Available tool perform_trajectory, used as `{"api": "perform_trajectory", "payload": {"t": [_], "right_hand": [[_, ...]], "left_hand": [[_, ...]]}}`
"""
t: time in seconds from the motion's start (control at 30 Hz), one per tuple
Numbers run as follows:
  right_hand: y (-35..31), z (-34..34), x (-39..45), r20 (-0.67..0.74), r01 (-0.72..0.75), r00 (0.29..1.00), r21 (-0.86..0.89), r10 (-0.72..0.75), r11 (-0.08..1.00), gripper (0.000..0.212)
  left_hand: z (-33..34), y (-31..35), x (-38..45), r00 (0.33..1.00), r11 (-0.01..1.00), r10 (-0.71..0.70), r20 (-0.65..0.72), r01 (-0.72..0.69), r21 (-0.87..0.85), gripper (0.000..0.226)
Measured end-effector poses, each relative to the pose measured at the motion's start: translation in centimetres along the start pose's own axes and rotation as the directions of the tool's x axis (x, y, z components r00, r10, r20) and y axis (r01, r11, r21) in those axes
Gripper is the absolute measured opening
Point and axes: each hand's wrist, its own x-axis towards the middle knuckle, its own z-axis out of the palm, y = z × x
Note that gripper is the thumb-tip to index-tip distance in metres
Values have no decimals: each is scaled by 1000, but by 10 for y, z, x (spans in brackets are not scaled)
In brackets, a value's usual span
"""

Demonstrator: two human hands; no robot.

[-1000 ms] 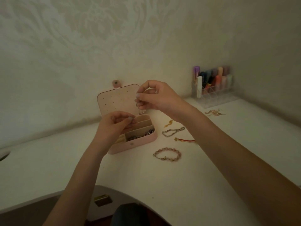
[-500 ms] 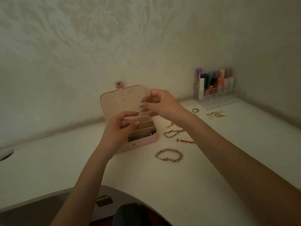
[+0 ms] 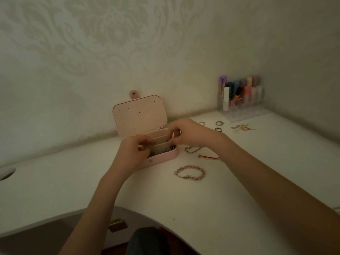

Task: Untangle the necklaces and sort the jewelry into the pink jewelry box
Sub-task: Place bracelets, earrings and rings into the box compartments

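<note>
From the head camera, the small pink jewelry box with its perforated lid propped open (image 3: 141, 115) sat on the pale bench (image 3: 184, 199) near the wall, and both hands hovered over its tray. The left hand (image 3: 135, 151) had its fingers curled at the front-left of the compartments, apparently pinching something fine, though whatever it held was too thin and dim to make out. The right hand (image 3: 185, 133) reached in from the right with thumb and forefinger pinched together above the dividers, again seemingly on a slender chain I could not clearly see. A dark, glinting cluster of jewelry (image 3: 168, 150) already lay in the front compartment. Outside the box, just to its right, lay a silver chain bracelet (image 3: 193, 149), a red cord piece with gold ends (image 3: 209, 157), and nearer the camera a pink beaded bracelet (image 3: 189, 172); three small rings (image 3: 219, 123) and a tangled heap of gold pieces (image 3: 242, 127) waited near a clear organizer of coloured tubes (image 3: 241, 96). The step in hand looked like laying a piece into a compartment; next would call for releasing it cleanly, then fetching a loose piece from the bench.
</note>
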Motion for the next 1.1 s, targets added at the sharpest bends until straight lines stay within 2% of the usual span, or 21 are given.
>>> {"api": "perform_trajectory", "payload": {"t": [0.1,0.23,0.37,0.47,0.53,0.6,0.67,0.73,0.8,0.83,1.0,1.1], "right_hand": [[-3,-12,-11,-34,-19,999,86,22,996,12],[7,-38,-47,-93,-79,992,93,87,993,9],[40,-72,-108,-197,-218,953,82,231,972,7],[63,-95,-166,-315,-335,885,85,344,939,9],[75,-106,-208,-439,-420,811,27,388,907,10],[86,-112,-248,-560,-522,714,-28,419,852,12],[95,-112,-281,-619,-602,650,-66,441,795,15],[103,-103,-306,-602,-662,640,-117,477,741,18],[111,-88,-319,-575,-698,640,-158,509,699,21],[115,-80,-322,-588,-703,636,-173,500,690,22],[127,-63,-320,-714,-741,550,-177,434,648,21],[123,-63,-319,-716,-741,561,-211,416,637,20]], "left_hand": [[1,5,-4,999,1000,11,-50,-12,-27,39],[16,35,-12,993,991,86,-80,-94,-99,31],[50,73,-20,965,934,263,7,-253,-254,45],[82,111,-34,908,881,398,131,-338,-330,36],[107,136,-50,825,840,507,248,-409,-357,25],[136,158,-67,679,773,633,371,-534,-343,24],[162,177,-81,523,691,709,473,-648,-320,35],[177,194,-90,422,624,742,520,-718,-308,40],[185,205,-96,363,549,781,508,-787,-281,37],[187,207,-98,358,527,796,489,-807,-267,35],[186,198,-102,429,554,811,398,-782,-286,31],[186,196,-100,463,595,789,405,-742,-310,29]]}}
